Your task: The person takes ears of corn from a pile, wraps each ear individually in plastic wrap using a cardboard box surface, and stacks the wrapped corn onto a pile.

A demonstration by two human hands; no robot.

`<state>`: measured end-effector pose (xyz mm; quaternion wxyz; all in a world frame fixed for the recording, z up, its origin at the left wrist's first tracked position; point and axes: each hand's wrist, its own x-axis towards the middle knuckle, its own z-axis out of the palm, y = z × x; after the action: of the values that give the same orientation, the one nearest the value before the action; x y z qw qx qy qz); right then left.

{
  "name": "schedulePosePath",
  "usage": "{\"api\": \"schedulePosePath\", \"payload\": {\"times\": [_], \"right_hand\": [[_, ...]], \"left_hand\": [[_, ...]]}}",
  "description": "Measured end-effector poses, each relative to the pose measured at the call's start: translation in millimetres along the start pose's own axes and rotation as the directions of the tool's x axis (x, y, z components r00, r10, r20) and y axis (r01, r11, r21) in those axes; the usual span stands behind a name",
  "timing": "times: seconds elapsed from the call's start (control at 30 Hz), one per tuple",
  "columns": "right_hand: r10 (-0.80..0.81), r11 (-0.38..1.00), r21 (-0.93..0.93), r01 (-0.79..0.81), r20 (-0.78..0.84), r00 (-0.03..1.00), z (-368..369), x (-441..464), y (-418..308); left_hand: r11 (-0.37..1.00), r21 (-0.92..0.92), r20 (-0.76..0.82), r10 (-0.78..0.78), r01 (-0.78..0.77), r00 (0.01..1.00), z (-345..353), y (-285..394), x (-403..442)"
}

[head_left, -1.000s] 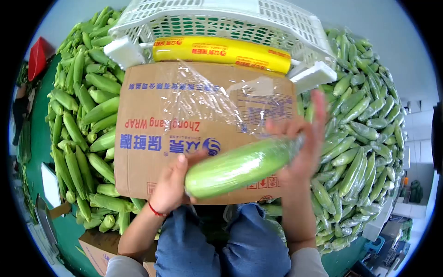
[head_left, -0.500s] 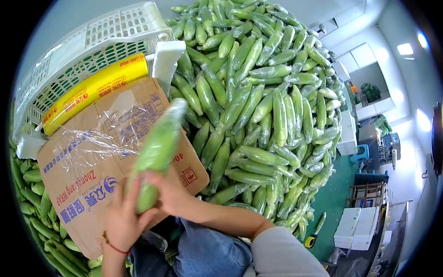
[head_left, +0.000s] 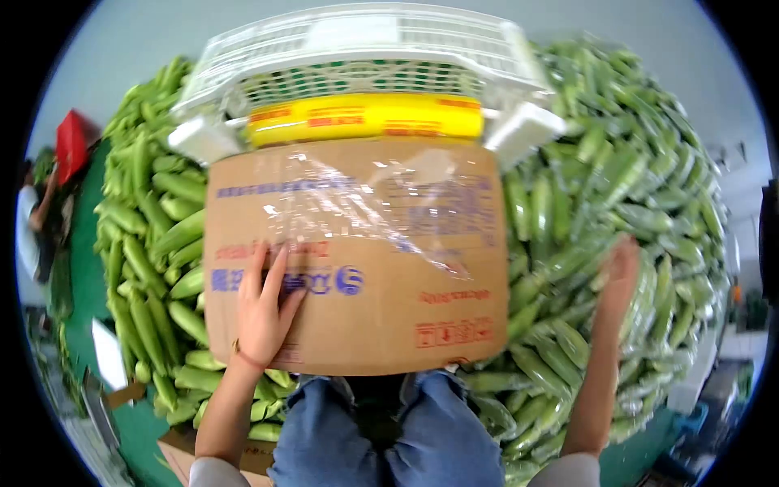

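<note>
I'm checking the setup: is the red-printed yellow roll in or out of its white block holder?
In: the yellow roll lies between the left white block and right white block, a rod showing at one end.

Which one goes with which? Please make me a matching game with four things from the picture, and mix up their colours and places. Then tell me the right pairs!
Things:
1. Left hand
2. Roll
3. Crate
4. Jeans

Colours and places:
A. Blue
B. White, with lots of holes
C. On top of the brown cardboard box
D. Yellow, with red print

Right pairs:
1-C
2-D
3-B
4-A
</note>
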<state>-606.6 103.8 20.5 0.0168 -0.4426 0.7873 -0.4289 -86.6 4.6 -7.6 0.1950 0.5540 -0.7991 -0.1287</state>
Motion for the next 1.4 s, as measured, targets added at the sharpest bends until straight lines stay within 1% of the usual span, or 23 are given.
{"api": "schedulePosePath", "payload": {"times": [0.07, 0.13, 0.17, 0.23, 0.27, 0.3, 0.33, 0.37, 0.47, 0.53, 0.6, 0.67, 0.73, 0.83, 0.93, 1.0, 1.07, 1.17, 1.23, 1.27, 1.3, 1.33, 1.4], "right_hand": [[-0.337, 0.907, -0.040, 0.419, 0.526, 0.781, 74, -52, -107], [-0.491, 0.736, -0.120, 0.667, 0.584, 0.647, 121, -67, -146], [-0.424, 0.811, -0.072, 0.580, 0.611, 0.669, 133, -63, -142], [-0.312, 0.919, 0.035, 0.392, 0.674, 0.670, 158, -46, -123], [-0.174, 0.971, 0.239, -0.005, 0.722, 0.670, 151, -52, -133], [-0.278, 0.960, 0.222, 0.172, 0.667, 0.691, 137, -55, -128], [-0.035, 0.978, 0.163, -0.128, 0.738, 0.674, 120, -54, -123], [-0.085, 0.949, 0.275, -0.155, 0.694, 0.715, 100, -59, -120], [-0.022, 0.995, 0.062, -0.076, 0.896, 0.443, 63, -86, -115], [-0.008, 1.000, 0.016, -0.020, 0.940, 0.340, 58, -99, -119], [-0.027, 1.000, 0.024, 0.015, 0.952, 0.306, 61, -113, -129], [-0.053, 0.999, 0.048, 0.023, 0.950, 0.309, 61, -121, -117], [-0.020, 0.999, 0.006, 0.047, 0.954, 0.299, 65, -120, -114], [-0.101, 0.995, 0.098, 0.027, 0.957, 0.273, 68, -118, -110], [-0.156, 0.983, 0.123, 0.136, 0.952, 0.263, 64, -114, -131], [-0.187, 0.973, 0.140, 0.185, 0.945, 0.269, 68, -112, -131], [-0.211, 0.969, 0.163, 0.185, 0.938, 0.277, 69, -119, -106], [-0.172, 0.983, 0.135, 0.124, 0.914, 0.367, 69, -129, -102], [-0.078, 0.977, -0.015, 0.215, 0.904, 0.420, 64, -135, -128], [-0.075, 0.964, -0.054, 0.259, 0.882, 0.465, 65, -139, -131], [-0.094, 0.949, -0.077, 0.306, 0.857, 0.507, 63, -144, -133], [-0.030, 0.940, -0.154, 0.303, 0.850, 0.526, 57, -149, -141], [0.068, 0.917, -0.269, 0.295, 0.834, 0.548, 52, -153, -150]], "left_hand": [[1.000, 0.025, -0.136, -0.014, 0.018, 0.991, 1, -14, 28], [0.971, 0.169, -0.176, 0.196, -0.167, 0.965, 0, -36, 63], [0.936, 0.242, -0.187, 0.305, -0.257, 0.934, 0, -47, 73], [0.980, 0.009, -0.020, 0.199, -0.198, 0.980, -6, -59, 74], [0.987, -0.085, 0.065, 0.140, -0.135, 0.988, -17, -69, 72], [0.961, -0.052, -0.057, 0.269, -0.272, 0.961, -30, -70, 63], [0.913, -0.014, -0.159, 0.400, -0.407, 0.903, -45, -67, 46], [0.900, -0.020, -0.137, 0.429, -0.436, 0.893, -61, -66, 23], [0.851, -0.140, -0.047, 0.506, -0.507, 0.862, -60, -77, -51], [0.901, -0.193, -0.068, 0.384, -0.390, 0.921, -53, -70, -92], [0.932, -0.352, -0.210, 0.008, -0.084, 0.978, -46, -87, -125], [0.837, -0.401, -0.440, -0.533, 0.372, 0.723, -24, -131, -134], [0.703, -0.084, -0.573, -0.614, 0.706, 0.543, 16, -228, -144], [0.216, 0.019, -0.230, -0.949, 0.976, 0.214, 59, -299, -173], [0.295, -0.404, -0.183, -0.954, 0.866, 0.239, 61, -301, -173], [0.001, -0.920, 0.102, -0.964, 0.392, 0.244, 40, -278, -162], [-0.259, -0.964, 0.260, -0.875, 0.058, 0.408, -7, -226, -156], [0.028, -0.996, 0.035, -0.732, 0.081, 0.681, -62, -146, -138], [0.169, -0.960, 0.122, -0.473, 0.226, 0.872, -97, -102, -112], [0.359, -0.900, 0.084, -0.412, 0.247, 0.907, -103, -76, -87], [0.791, -0.597, -0.022, -0.187, 0.137, 0.982, -108, -50, -60], [0.988, -0.128, -0.041, 0.079, -0.084, 0.996, -107, -27, -39], [0.922, -0.108, 0.017, 0.376, -0.372, 0.926, -84, 1, -15]]}}
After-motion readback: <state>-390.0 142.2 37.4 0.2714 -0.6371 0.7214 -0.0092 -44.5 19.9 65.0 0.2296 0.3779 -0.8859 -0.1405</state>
